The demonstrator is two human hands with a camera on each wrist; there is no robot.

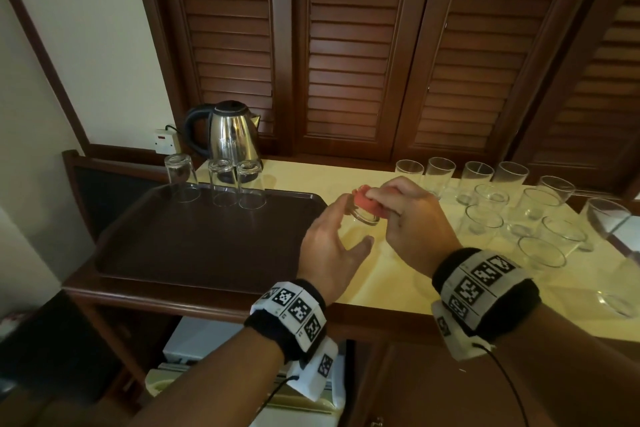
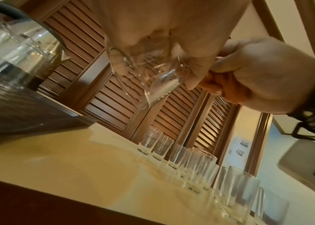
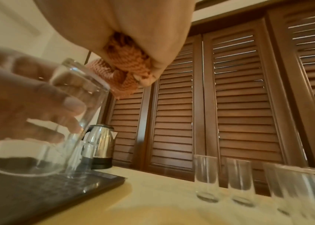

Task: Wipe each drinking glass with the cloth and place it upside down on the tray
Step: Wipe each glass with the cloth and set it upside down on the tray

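Above the table, just at 3 o'clock of the tray, our left hand grasping a tilted glass, our right hand clenched on the orange cloth against its base, three glasses upturned at the tray's 12 o'clock edge.

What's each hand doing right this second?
Left hand: fingers curled round a drinking glass, holding it above the counter.
Right hand: grips the orange cloth, pressing it on the glass's base.

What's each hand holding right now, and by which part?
Left hand holds the glass by its side wall, fingers wrapped round it. Right hand grips the bunched orange cloth, pressing it on the glass's base end.
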